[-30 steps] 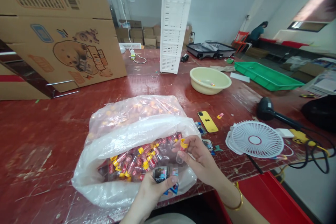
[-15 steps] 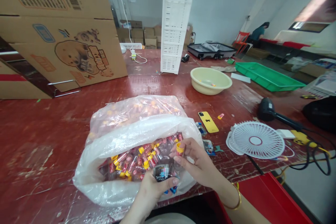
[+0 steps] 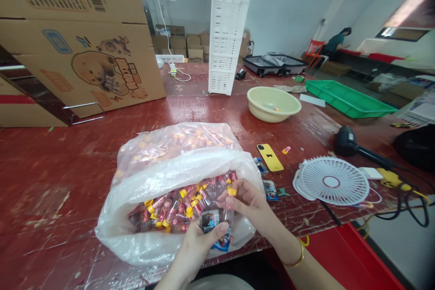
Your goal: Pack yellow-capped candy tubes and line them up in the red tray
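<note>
My left hand point(image 3: 200, 244) is closed on a small printed packet point(image 3: 210, 223), dark above and blue below, with the thumb across its front. My right hand point(image 3: 252, 206) pinches a small clear tube with a yellow cap point(image 3: 231, 191) just above and beside the packet. The tube's lower part reaches down close to the packet; whether they touch I cannot tell. Both hands are over the front right of an open white woven sack point(image 3: 125, 247). Inside lie several similar red-labelled tubes with yellow caps point(image 3: 171, 213), and more show through its translucent far side.
Right of the sack lie a yellow phone point(image 3: 270, 157), another packet point(image 3: 270, 189), a single tube point(image 3: 286, 150) and a white fan point(image 3: 329, 181). Behind are a cream basin point(image 3: 272, 111), a green tray point(image 3: 346, 102) and a white rack point(image 3: 224, 41). A large carton point(image 3: 112, 72) stands left.
My right hand has turned the tube more upright, so its cap shows from the side. The packet in my left hand has tilted, showing more of its printed front.
</note>
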Demonstrator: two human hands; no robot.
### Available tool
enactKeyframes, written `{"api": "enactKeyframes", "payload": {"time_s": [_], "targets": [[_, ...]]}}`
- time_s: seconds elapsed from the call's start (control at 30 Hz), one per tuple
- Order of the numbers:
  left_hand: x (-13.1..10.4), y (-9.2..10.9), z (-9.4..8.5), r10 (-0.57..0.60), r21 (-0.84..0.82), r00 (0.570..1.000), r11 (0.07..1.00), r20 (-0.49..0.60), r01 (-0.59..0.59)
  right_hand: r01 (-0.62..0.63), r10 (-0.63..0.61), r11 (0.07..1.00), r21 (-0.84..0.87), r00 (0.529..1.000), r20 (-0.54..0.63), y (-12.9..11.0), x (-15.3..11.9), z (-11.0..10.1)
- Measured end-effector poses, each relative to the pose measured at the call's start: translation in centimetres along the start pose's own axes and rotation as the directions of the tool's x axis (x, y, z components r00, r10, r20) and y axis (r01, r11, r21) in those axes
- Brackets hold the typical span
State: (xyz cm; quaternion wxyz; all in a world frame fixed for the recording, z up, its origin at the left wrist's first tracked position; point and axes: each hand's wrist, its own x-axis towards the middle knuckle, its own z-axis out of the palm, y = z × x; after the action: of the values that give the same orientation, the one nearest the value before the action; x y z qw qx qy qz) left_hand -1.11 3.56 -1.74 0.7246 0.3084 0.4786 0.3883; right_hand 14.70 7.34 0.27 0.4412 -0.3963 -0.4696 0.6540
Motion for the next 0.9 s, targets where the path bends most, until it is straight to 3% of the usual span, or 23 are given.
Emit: {"api": "enactKeyframes", "payload": {"time_s": [0.1, 0.23, 0.4, 0.6, 0.8, 0.9], "targets": [[0.0, 0.5, 0.8, -0.071, -0.156, 0.997, 0.985, -0.025, 0.066, -0.028, 0.027, 0.999, 0.040, 1.000, 0.010, 1.1, -0.7, 0.5], [0.5, 1.1, 1.7, -0.157, -0.257, 0.986, 0.957, -0.056, 0.138, -0.010, 0.017, 0.998, -0.070, 0.996, 0.090, 2.4, -2.6, 1.8], [0.3, 1.3, 1.9, -0.114, -0.194, 0.993, 0.974, 0.022, 0.116, 0.068, -0.097, 0.974, -0.216, 0.987, -0.127, 4.0, -3.5, 2.6], [-0.3, 0.9, 1.5, -0.080, -0.177, 0.994, 0.980, 0.068, 0.091, 0.132, -0.173, 0.945, -0.300, 0.978, -0.113, 4.8, -3.8, 2.2], [-0.2, 0.3, 1.6, -0.111, -0.107, 0.993, 0.988, 0.027, 0.113, 0.162, -0.176, 0.975, -0.153, 0.981, -0.080, 3.9, -3.9, 1.8], [-0.3, 0.0, 1.8, -0.174, -0.056, 0.984, 0.983, 0.044, 0.176, 0.188, -0.210, 0.976, -0.113, 0.946, -0.245, 3.2, -4.6, -0.2]]}}
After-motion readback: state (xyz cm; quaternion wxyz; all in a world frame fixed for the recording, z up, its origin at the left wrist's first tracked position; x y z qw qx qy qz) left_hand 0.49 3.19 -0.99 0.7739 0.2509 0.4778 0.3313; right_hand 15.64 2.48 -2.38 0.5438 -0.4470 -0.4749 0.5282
